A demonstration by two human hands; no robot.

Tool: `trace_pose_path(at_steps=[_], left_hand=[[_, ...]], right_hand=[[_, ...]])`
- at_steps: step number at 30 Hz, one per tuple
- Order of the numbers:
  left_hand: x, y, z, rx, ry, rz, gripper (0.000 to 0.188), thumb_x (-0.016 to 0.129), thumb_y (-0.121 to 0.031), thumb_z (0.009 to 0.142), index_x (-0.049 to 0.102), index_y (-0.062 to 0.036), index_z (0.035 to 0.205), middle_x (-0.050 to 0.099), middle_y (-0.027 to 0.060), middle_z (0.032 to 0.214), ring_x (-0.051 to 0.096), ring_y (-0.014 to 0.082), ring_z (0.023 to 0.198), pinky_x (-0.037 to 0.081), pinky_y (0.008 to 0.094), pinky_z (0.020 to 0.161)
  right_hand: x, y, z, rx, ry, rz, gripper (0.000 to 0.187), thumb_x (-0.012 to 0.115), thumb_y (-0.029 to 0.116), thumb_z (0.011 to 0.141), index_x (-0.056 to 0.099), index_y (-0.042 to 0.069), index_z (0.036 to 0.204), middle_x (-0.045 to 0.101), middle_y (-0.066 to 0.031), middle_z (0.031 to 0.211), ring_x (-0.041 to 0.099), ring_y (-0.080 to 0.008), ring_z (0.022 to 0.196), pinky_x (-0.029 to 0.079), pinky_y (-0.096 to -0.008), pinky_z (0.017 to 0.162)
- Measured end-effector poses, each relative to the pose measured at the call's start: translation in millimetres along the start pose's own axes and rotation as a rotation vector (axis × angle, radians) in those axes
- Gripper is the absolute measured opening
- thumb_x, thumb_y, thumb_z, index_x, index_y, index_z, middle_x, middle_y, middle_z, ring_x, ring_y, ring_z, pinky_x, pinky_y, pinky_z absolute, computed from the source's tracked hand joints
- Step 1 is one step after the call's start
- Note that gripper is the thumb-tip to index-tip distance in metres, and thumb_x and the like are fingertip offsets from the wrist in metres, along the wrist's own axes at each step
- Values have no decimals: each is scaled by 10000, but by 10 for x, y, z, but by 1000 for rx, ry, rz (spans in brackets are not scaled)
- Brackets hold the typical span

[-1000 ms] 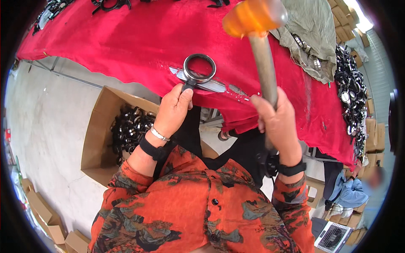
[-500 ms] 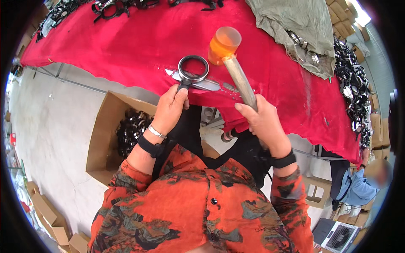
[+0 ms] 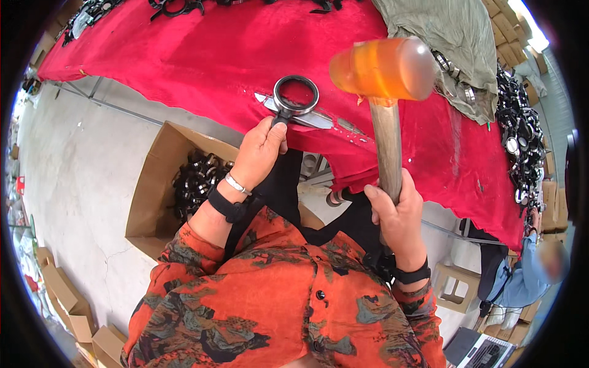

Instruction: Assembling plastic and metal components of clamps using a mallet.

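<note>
My left hand (image 3: pixel 260 148) is closed round the short handle of a black ring-shaped part with a silvery band (image 3: pixel 299 111). The ring sits over a flat metal plate (image 3: pixel 318 121) at the near edge of the red-covered table. In my right hand (image 3: pixel 400 216) is a mallet (image 3: pixel 381 69), gripped by its wooden handle. Its translucent orange head is up, apart from the ring and to the right of it. Red cloth shows through the ring's opening.
Below the table at left stands an open cardboard box (image 3: pixel 144 190) of black and silver parts. Similar parts (image 3: pixel 514 141) pile along the table's right end, beside a grey-green sheet (image 3: pixel 448 37). A person in blue (image 3: pixel 521 282) works at the far right.
My right hand has lifted the mallet, and its head now looks larger and farther right. My left hand keeps hold of the ring-shaped part over the plate. The whole view has shifted slightly.
</note>
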State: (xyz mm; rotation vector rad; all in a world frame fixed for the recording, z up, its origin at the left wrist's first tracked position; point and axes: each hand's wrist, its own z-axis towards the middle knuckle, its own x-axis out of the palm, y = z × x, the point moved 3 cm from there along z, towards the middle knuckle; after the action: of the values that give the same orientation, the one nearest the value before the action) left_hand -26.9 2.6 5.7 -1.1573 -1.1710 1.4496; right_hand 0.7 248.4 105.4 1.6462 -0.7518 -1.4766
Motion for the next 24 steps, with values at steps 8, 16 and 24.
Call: trace_pose_path(at_steps=[8, 16, 24], left_hand=[[40, 91, -7, -33, -5, 15, 280, 447, -255, 993, 511, -33, 835, 552, 23, 701, 538, 118, 665, 441, 265, 641], [34, 12, 10, 9, -41, 77, 326, 474, -298, 965, 515, -2, 834, 576, 102, 641, 600, 221, 620, 461, 338, 599], [-659, -426, -273, -105, 71, -97, 256, 486, -196, 924, 578, 2, 792, 586, 49, 706, 553, 134, 705, 439, 288, 673]], right_hand=[[168, 69, 222, -80, 164, -176, 383, 739, 256, 799, 450, 16, 871, 555, -201, 659, 576, -402, 613, 464, -406, 532], [486, 203, 550, -393, 183, -406, 453, 704, 375, 811, 469, -7, 876, 573, -202, 673, 612, -379, 647, 469, -422, 566], [-7, 10, 564, 138, 204, 256, 343, 671, 315, 857, 504, 16, 842, 508, -32, 599, 470, -95, 440, 374, -269, 400]])
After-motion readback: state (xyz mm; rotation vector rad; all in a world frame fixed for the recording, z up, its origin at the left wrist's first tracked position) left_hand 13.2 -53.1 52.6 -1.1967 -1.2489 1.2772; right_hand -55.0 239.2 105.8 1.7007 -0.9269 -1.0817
